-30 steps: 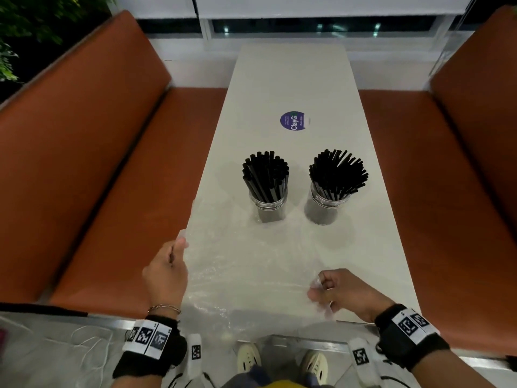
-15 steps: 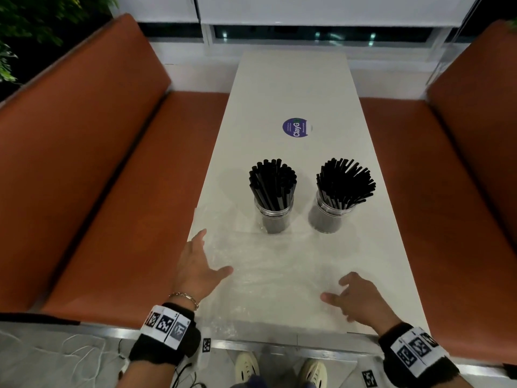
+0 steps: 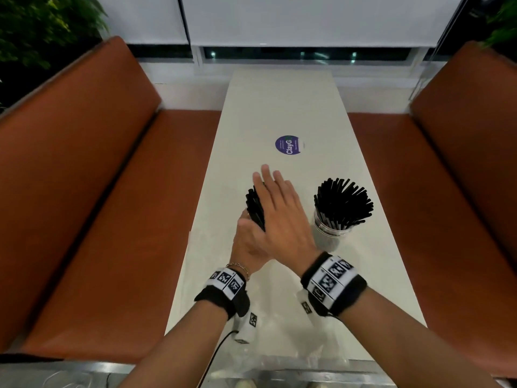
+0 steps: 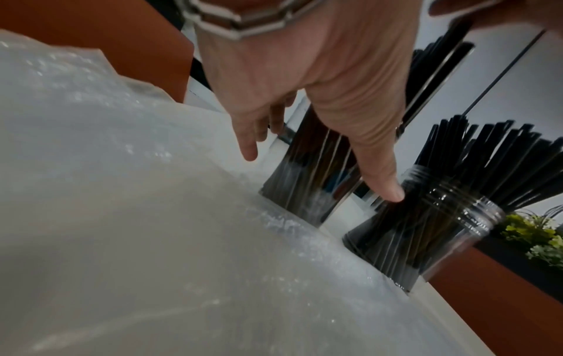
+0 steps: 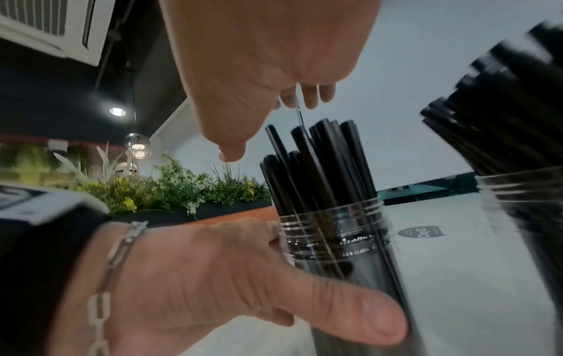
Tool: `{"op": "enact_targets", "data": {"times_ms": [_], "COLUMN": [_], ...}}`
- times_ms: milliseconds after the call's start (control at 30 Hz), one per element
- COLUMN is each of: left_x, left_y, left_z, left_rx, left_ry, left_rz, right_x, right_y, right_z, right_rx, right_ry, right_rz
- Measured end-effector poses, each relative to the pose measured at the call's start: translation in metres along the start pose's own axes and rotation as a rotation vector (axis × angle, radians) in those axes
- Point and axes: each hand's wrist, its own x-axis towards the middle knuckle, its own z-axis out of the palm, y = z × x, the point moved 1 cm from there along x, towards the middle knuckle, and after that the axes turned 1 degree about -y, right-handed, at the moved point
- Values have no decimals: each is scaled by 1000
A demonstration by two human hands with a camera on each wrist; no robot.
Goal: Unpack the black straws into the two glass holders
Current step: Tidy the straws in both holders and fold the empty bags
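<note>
Both hands have been brought forward off the clear plastic wrapper [image 3: 156,275], on which they were spread flat half a second ago, and are now gathered at the left glass holder [image 5: 341,243]. That holder is clasped low down by the left hand [image 3: 249,247], thumb on the near side and fingers wrapped around the far side. Above it, the right hand [image 3: 282,217] is held flat with straight fingers over the tips of the black straws [image 5: 307,163]; whether the tips are actually being touched cannot be told. Below the wrists, the wrapper is left lying slack and apparently empty on the table [image 3: 282,107]. Just to the right of the right hand, the right glass holder [image 3: 331,229] stands untouched, its own bundle fanned out widely. Beyond the fingertips, a round purple sticker [image 3: 289,145] is seen. Unpacking is judged essentially finished; what remains looks like tidying, the left bundle probably being pressed level.
</note>
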Motion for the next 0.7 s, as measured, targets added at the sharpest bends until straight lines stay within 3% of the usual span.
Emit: {"op": "enact_targets", "data": {"times_ms": [67,100,167,200,267,400,467,533,633,700], "left_x": [6,9,17,19,23,29,27,26,31,32], "left_y": [12,5,-7,-15,-23,-27,-25,-21,-26,-23], "left_z": [4,6,8,13,19,14,13,13,19,19], "left_rx": [-307,-332,-182,-228,-131,-181,-439,-429,-289,-297], "left_ry": [48,76,123,75,134,200,200,212,119,173], "left_rz": [12,29,-19,-100,-160,-53,-88,-137,15,-5], "right_x": [12,13,11,8,2,-9,-13,-13,1,15], "right_y": [0,2,7,10,16,17,12,9,6,7], "right_z": [12,17,24,26,23,20,28,38,47,49], "right_rx": [-101,-142,-210,-229,-213,61,225,338,452,483], "right_ry": [-64,-91,-120,-121,-74,87,113,106,92,87], "right_rz": [-49,-66,-82,-81,-61,201,336,388,409,414]}}
